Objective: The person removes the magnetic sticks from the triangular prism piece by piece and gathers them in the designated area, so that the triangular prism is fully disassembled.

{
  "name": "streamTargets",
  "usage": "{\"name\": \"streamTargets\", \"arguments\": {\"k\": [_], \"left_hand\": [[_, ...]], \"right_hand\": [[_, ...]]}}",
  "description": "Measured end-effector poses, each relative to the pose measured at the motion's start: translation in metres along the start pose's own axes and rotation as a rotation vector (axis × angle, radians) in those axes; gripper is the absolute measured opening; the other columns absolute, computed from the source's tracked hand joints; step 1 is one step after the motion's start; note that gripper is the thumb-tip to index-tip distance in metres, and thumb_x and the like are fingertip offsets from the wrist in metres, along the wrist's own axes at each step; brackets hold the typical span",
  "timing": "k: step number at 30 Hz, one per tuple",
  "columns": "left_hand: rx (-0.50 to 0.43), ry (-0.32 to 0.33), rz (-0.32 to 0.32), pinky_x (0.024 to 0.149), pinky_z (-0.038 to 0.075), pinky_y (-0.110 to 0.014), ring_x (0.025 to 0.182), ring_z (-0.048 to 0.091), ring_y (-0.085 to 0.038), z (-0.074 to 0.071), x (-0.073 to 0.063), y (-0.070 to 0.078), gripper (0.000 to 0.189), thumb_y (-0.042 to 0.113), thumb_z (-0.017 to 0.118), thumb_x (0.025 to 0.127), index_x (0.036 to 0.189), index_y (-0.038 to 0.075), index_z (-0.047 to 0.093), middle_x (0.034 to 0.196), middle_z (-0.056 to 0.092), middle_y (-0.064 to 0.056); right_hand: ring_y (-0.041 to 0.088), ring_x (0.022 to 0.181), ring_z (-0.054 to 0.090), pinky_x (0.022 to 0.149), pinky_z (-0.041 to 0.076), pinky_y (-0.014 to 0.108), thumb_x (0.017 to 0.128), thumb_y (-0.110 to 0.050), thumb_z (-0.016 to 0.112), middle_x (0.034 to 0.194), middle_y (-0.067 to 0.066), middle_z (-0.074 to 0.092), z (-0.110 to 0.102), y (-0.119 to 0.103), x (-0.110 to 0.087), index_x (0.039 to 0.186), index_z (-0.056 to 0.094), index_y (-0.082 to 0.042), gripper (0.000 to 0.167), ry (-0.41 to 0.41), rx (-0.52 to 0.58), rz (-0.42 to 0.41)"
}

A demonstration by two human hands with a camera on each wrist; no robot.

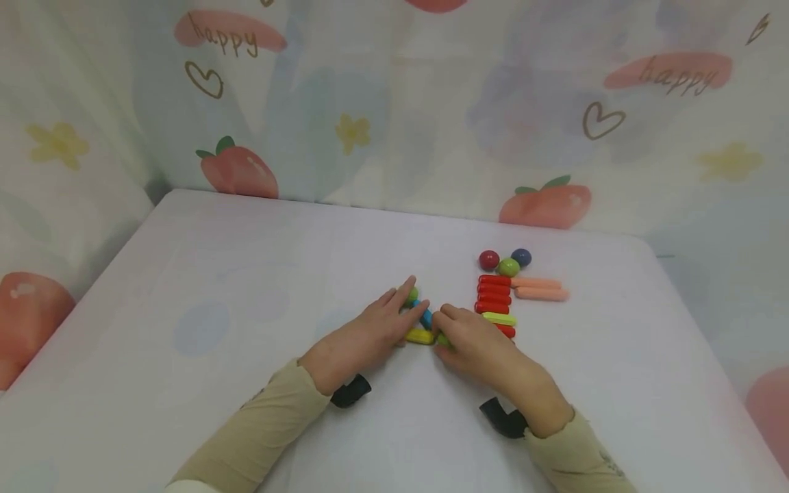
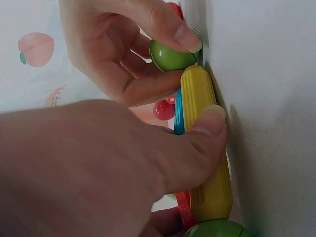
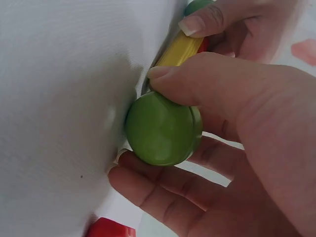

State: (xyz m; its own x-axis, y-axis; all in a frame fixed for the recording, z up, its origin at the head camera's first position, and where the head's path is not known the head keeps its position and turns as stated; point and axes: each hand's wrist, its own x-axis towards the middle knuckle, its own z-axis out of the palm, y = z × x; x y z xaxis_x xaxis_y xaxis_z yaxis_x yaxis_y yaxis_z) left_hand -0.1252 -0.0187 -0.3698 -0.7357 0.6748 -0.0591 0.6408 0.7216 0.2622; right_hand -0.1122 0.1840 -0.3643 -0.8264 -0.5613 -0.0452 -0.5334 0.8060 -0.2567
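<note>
On the white table a triangle of ribbed sticks and balls lies between the hands. Its yellow stick point(image 2: 212, 192) faces me, and a blue stick point(image 1: 425, 316) slants up behind it. Part of a red stick point(image 2: 183, 203) shows beside the yellow one. My left hand point(image 1: 370, 335) holds the yellow stick, thumb on its near side, other fingers spread over the far parts. With thumb and fingers my right hand point(image 1: 477, 342) pinches a green ball point(image 3: 163, 129) at the yellow stick's right end. Another green ball point(image 1: 411, 294) sits at the top corner, partly covered by the left fingers.
Right of the hands lie several red sticks point(image 1: 493, 298) in a row, with a yellow-green stick point(image 1: 499, 318) among them. Two peach sticks point(image 1: 542, 294) extend rightward. Behind them sit a red ball point(image 1: 489, 259), a green ball point(image 1: 509, 267) and a blue ball point(image 1: 521, 257).
</note>
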Motion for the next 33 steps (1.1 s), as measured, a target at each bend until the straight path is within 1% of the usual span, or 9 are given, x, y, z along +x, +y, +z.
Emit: {"name": "streamTargets", "arguments": {"k": [6, 10, 14, 19, 22, 24, 27, 29, 33], "left_hand": [[0.029, 0.056, 0.024, 0.107, 0.047, -0.045, 0.135, 0.046, -0.046, 0.000, 0.000, -0.002, 0.059, 0.012, 0.062, 0.097, 0.151, 0.008, 0.039, 0.163, 0.021, -0.022], [0.001, 0.088, 0.024, 0.105, 0.049, -0.047, 0.133, 0.047, -0.048, 0.001, -0.002, -0.003, 0.055, 0.007, 0.060, 0.098, 0.150, 0.009, 0.041, 0.162, 0.023, -0.023], [-0.045, 0.063, 0.010, 0.107, 0.047, -0.048, 0.135, 0.045, -0.049, 0.002, -0.004, -0.003, 0.057, 0.006, 0.060, 0.098, 0.151, 0.011, 0.040, 0.163, 0.021, -0.022], [-0.043, 0.028, -0.017, 0.110, 0.045, -0.048, 0.139, 0.042, -0.046, 0.000, -0.002, -0.003, 0.060, 0.009, 0.061, 0.098, 0.153, 0.013, 0.038, 0.165, 0.017, -0.018], [-0.055, -0.002, -0.042, 0.112, 0.043, -0.047, 0.141, 0.039, -0.045, 0.000, -0.001, -0.003, 0.062, 0.014, 0.063, 0.097, 0.153, 0.014, 0.037, 0.165, 0.015, -0.017], [-0.064, -0.013, -0.049, 0.112, 0.042, -0.047, 0.141, 0.039, -0.045, 0.001, -0.001, -0.003, 0.062, 0.019, 0.063, 0.097, 0.153, 0.014, 0.037, 0.165, 0.015, -0.017], [-0.065, -0.005, -0.040, 0.111, 0.043, -0.047, 0.140, 0.041, -0.045, 0.003, 0.000, -0.002, 0.059, 0.021, 0.060, 0.099, 0.153, 0.013, 0.038, 0.165, 0.015, -0.018], [-0.056, 0.015, -0.031, 0.110, 0.044, -0.047, 0.139, 0.042, -0.045, 0.004, 0.001, -0.002, 0.057, 0.021, 0.059, 0.100, 0.152, 0.012, 0.039, 0.165, 0.016, -0.018], [-0.061, 0.044, -0.024, 0.110, 0.044, -0.047, 0.139, 0.043, -0.044, 0.005, 0.001, -0.002, 0.056, 0.019, 0.060, 0.099, 0.151, 0.011, 0.040, 0.164, 0.018, -0.018]], "right_hand": [[0.012, 0.092, 0.061, 0.083, 0.059, 0.030, 0.082, -0.017, 0.081, 0.099, -0.002, 0.063, -0.004, 0.005, -0.002, 0.106, 0.066, -0.014, 0.029, 0.003, 0.021, -0.009], [0.014, 0.094, 0.062, 0.084, 0.059, 0.032, 0.084, -0.014, 0.079, 0.102, -0.001, 0.064, -0.010, 0.008, -0.004, 0.108, 0.068, -0.013, 0.027, 0.011, 0.049, 0.001], [0.018, 0.099, 0.064, 0.086, 0.060, 0.035, 0.084, -0.011, 0.078, 0.106, 0.001, 0.066, -0.017, 0.013, -0.007, 0.109, 0.069, -0.012, 0.027, 0.046, 0.075, 0.008], [0.017, 0.097, 0.062, 0.085, 0.059, 0.038, 0.085, -0.010, 0.078, 0.105, 0.001, 0.065, -0.027, 0.023, -0.009, 0.108, 0.068, -0.010, 0.025, 0.121, 0.093, -0.008], [0.018, 0.093, 0.060, 0.083, 0.059, 0.038, 0.085, -0.007, 0.076, 0.102, 0.003, 0.064, -0.031, 0.030, -0.012, 0.106, 0.068, -0.008, 0.023, 0.173, 0.092, -0.011], [0.018, 0.093, 0.060, 0.082, 0.058, 0.038, 0.085, -0.006, 0.076, 0.102, 0.004, 0.063, -0.034, 0.035, -0.014, 0.105, 0.067, -0.007, 0.022, 0.196, 0.089, 0.009], [0.021, 0.096, 0.060, 0.082, 0.059, 0.041, 0.086, -0.003, 0.074, 0.106, 0.008, 0.062, -0.039, 0.042, -0.017, 0.108, 0.065, -0.006, 0.024, 0.209, 0.105, 0.060], [0.022, 0.097, 0.060, 0.082, 0.059, 0.043, 0.087, -0.003, 0.073, 0.108, 0.008, 0.061, -0.042, 0.047, -0.019, 0.111, 0.063, -0.006, 0.026, 0.207, 0.124, 0.094], [0.023, 0.095, 0.061, 0.081, 0.059, 0.047, 0.087, 0.000, 0.072, 0.107, 0.008, 0.062, -0.046, 0.058, -0.020, 0.114, 0.062, -0.004, 0.029, 0.245, 0.148, 0.104]]}}
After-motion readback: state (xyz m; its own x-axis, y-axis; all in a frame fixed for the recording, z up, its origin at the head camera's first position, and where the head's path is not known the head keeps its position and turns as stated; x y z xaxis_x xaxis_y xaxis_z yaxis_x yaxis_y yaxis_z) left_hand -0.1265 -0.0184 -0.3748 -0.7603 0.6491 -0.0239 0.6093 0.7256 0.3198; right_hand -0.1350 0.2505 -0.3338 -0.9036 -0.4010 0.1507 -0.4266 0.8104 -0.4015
